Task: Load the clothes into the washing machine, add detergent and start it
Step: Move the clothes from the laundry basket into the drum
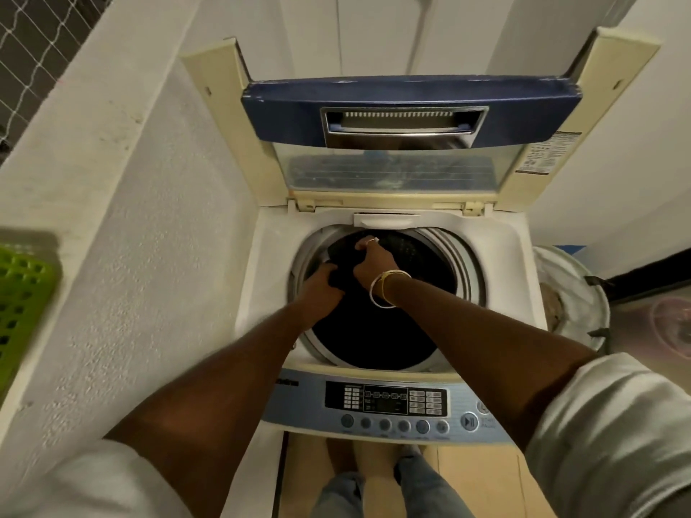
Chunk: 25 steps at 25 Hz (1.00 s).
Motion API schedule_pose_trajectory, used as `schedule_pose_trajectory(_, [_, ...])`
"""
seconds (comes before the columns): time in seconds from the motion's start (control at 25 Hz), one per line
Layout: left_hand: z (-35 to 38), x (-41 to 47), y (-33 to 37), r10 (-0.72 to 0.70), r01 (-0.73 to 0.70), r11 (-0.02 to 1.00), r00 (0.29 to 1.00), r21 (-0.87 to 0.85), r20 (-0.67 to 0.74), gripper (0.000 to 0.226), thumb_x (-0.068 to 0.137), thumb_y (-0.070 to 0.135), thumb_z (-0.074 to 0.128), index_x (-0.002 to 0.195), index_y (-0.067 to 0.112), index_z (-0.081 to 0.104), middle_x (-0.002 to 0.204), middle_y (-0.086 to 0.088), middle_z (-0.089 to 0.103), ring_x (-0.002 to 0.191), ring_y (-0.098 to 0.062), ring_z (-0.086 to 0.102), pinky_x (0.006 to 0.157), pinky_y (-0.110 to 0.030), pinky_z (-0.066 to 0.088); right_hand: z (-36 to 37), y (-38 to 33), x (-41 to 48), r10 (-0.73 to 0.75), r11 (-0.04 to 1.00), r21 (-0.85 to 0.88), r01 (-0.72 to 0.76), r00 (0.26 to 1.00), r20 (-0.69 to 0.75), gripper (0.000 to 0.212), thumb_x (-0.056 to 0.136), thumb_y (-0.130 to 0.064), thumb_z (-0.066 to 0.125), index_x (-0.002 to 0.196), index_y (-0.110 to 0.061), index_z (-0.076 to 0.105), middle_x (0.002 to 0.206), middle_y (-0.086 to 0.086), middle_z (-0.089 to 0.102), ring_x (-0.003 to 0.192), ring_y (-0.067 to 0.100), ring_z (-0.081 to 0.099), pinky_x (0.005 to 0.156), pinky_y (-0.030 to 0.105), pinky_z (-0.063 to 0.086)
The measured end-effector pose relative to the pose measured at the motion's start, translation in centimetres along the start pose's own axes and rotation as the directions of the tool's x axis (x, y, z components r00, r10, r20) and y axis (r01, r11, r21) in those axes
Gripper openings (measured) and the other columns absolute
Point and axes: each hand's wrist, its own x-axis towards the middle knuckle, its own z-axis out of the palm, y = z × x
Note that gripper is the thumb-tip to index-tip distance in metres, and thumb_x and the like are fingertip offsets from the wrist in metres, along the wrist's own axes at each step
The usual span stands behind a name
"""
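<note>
A top-loading washing machine [261,256] stands open below me, its blue-framed lid [407,102] folded upright at the back. Both arms reach into the round drum opening. My left hand [321,289] and my right hand [374,259] each grip a black garment [344,252] held over the dark drum. The right wrist carries thin bangles. Inside, the drum is too dark to show other clothes. The control panel [385,405] with its buttons lies at the front edge.
A white rough wall [131,218] runs close along the left, with a green perforated basket [18,293] on its ledge. A pale round laundry basket [576,297] sits to the right of the machine. My feet stand on the tiled floor below.
</note>
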Motion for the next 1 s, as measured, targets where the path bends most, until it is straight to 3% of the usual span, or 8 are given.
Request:
schedule_pose_trajectory(0.12, [0.0,0.1,0.9,-0.077,0.073,0.995,0.995,-0.065,-0.056,0.047,0.089,0.011,0.062,0.135,0.018,0.053,0.123,-0.001,0.06,0.108,-0.017,0.057,0.094,-0.03,0.045,-2.1,1.3,0.0,0.049,0.998,0.029,-0.047,0.998,-0.051,0.048,0.086,-0.009,0.059,0.133,-0.014,0.049,0.122,0.016,0.06,0.11,0.032,0.06,0.094,0.032,0.047])
schedule_pose_trajectory(0.2, [0.2,0.3,2.0,-0.064,0.064,0.998,0.997,-0.015,-0.048,0.046,0.092,0.019,0.063,0.137,0.019,0.053,0.125,0.002,0.058,0.111,-0.016,0.056,0.095,-0.028,0.043,-3.1,2.2,-0.3,0.069,0.998,0.015,-0.068,0.995,-0.077,0.049,0.087,-0.013,0.061,0.134,-0.014,0.049,0.122,0.015,0.06,0.112,0.031,0.059,0.094,0.032,0.047])
schedule_pose_trajectory(0.32, [1.3,0.4,3.8,0.016,-0.013,0.999,0.998,0.036,-0.066,0.04,0.095,0.022,0.061,0.135,0.019,0.056,0.131,-0.002,0.061,0.117,-0.018,0.059,0.098,-0.027,0.043,-4.0,3.9,-1.7,0.085,0.996,0.022,-0.083,0.99,-0.11,0.047,0.089,-0.017,0.062,0.134,-0.014,0.049,0.123,0.014,0.061,0.114,0.031,0.059,0.093,0.031,0.045])
schedule_pose_trajectory(0.48, [3.7,-0.5,7.4,0.158,-0.152,0.986,0.983,0.073,-0.088,0.028,0.097,0.02,0.058,0.125,0.021,0.061,0.119,0.0,0.066,0.105,-0.013,0.061,0.084,-0.019,0.041,-6.1,6.3,-4.5,0.057,0.998,0.036,-0.05,0.97,-0.236,0.041,0.09,-0.022,0.063,0.13,-0.014,0.054,0.123,0.01,0.064,0.115,0.027,0.059,0.096,0.032,0.045])
schedule_pose_trajectory(0.72, [9.4,-1.9,14.7,0.396,-0.386,0.913,0.917,0.132,-0.053,0.019,0.096,0.021,0.056,0.114,0.02,0.064,0.106,0.003,0.07,0.096,-0.013,0.065,0.085,-0.024,0.048,-12.0,10.4,-9.0,0.059,0.991,0.134,0.005,0.88,-0.471,0.012,0.09,-0.025,0.059,0.101,-0.023,0.057,0.094,0.0,0.067,0.089,0.022,0.064,0.079,0.03,0.048])
schedule_pose_trajectory(0.88, [14.9,-2.2,20.5,0.54,-0.53,0.835,0.841,0.148,-0.038,0.016,0.099,0.024,0.055,0.113,0.019,0.063,0.104,0.003,0.068,0.093,-0.011,0.063,0.077,-0.019,0.048,-16.6,14.5,-10.2,0.061,0.991,0.133,0.024,0.803,-0.594,0.032,0.091,-0.032,0.063,0.118,-0.018,0.057,0.107,-0.001,0.067,0.099,0.015,0.063,0.084,0.026,0.046])
schedule_pose_trajectory(1.0, [20.2,-1.5,24.4,0.571,-0.561,0.815,0.82,0.144,-0.035,0.018,0.1,0.025,0.055,0.116,0.019,0.063,0.111,0.001,0.069,0.098,-0.01,0.063,0.083,-0.027,0.055,-20.2,18.3,-10.7,0.092,0.989,0.15,0.004,0.771,-0.63,0.036,0.092,-0.036,0.061,0.122,-0.016,0.058,0.113,0.002,0.067,0.101,0.017,0.063,0.085,0.028,0.048])
